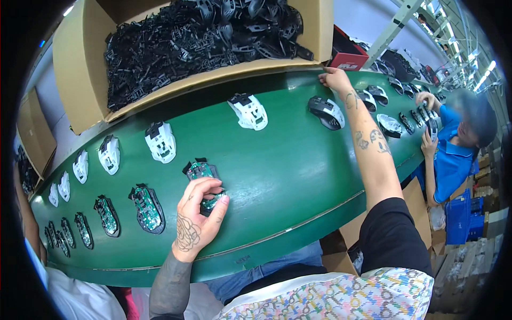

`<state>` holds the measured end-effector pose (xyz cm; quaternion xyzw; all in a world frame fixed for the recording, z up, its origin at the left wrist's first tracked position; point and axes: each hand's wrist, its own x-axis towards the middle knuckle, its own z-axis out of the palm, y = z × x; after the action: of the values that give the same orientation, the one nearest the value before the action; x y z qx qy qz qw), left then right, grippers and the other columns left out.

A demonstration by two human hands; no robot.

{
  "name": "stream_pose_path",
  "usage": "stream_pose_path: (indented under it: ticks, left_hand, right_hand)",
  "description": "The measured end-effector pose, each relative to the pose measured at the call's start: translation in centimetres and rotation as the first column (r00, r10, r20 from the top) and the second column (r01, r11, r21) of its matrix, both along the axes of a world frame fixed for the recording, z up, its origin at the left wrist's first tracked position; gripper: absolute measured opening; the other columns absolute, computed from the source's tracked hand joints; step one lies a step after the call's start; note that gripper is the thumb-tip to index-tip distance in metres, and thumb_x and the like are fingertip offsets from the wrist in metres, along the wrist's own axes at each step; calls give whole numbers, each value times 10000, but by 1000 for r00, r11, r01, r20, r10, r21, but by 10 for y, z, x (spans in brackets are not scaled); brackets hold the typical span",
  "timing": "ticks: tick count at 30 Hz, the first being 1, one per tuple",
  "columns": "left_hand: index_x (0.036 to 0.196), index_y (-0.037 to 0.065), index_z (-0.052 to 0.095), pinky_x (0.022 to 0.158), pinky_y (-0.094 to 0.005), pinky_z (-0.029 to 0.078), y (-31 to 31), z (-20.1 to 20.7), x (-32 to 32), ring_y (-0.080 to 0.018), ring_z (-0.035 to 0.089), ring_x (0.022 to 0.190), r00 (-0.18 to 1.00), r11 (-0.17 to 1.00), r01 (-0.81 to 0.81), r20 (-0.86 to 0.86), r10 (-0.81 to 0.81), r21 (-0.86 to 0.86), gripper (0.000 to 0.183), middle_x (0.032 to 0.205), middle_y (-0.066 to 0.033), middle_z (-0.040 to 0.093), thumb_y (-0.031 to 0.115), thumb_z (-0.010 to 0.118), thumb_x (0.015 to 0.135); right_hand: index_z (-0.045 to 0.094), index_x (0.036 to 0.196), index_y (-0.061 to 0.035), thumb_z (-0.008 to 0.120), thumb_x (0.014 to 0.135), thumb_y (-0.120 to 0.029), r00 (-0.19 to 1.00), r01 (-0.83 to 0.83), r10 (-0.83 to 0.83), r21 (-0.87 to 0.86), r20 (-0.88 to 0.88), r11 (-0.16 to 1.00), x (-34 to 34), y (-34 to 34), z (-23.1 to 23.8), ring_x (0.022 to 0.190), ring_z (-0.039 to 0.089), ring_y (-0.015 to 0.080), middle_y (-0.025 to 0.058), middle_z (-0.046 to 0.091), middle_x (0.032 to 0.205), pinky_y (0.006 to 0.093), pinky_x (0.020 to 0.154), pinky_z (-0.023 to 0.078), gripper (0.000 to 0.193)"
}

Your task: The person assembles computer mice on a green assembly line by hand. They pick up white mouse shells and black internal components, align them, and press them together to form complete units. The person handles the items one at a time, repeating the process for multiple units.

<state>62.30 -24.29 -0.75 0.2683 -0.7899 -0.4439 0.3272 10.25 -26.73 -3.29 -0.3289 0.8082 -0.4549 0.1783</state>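
- Your left hand [194,216] is over the near end of a green board [201,170] in a dark base. This board is the end one on the right of its row, and it lies on the green surface [277,178].
- The board's long side runs away from you, with its far end leaning a bit left. That far end pokes out past your fingers.
- Your left grip is curled, with a small gap between thumb and fingertips, and green shows through it. You can't tell from here if it pinches the board or just rests on it.
- Your right hand [337,80] is well apart, far up and to the right, by the front corner of the big brown box [213,72]. So your left hand is much nearer the board.
- Your right grip has bent fingers. You can't tell if it pinches anything.
- The nearest white mouse shell [249,114] sits between your two hands, up and right of the board. Its long side also runs away from you, leaning left.
- A black and white mouse [326,113] sits just below your right hand.
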Motion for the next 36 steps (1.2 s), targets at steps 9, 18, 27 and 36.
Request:
stream_pose_path:
  ticks: [9,18,27,36]
  left_hand:
    - [936,-3,623,776,-314,509,8,1,1,-235,628,895,998,978,55,-20,-60,-200,161,996,-130,624,35,680,790]
    - [1017,-7,597,758,-273,497,2,7,4,-162,605,870,997,991,-21,-81,10,-133,203,1018,-94,604,33,652,826]
    - [1378,34,310,934,-348,473,2,-1,21,-204,525,1150,858,733,261,-499,122,628,609,1274,-100,483,302,603,916]
    - [1254,-6,405,930,-341,473,-9,4,25,-210,562,1086,858,771,202,-489,158,604,528,1158,-131,547,108,669,811]
  right_hand:
    - [687,1000,-70,645,835,-331,884,-199,135,-100,-448,975,190,43,55,929,665,255,124,699,932,357,859,502,312]
    - [502,1285,-27,607,878,-244,871,-486,450,-207,-197,849,258,5,-1,1099,565,229,138,579,1219,324,935,454,473]
    - [482,1308,-32,628,863,-232,567,-807,810,-297,-146,511,362,75,70,1073,580,246,154,589,1179,354,920,455,509]
    - [649,1059,-54,695,831,-212,761,-648,581,-373,-289,664,344,53,41,944,623,206,113,644,1062,308,763,511,281]
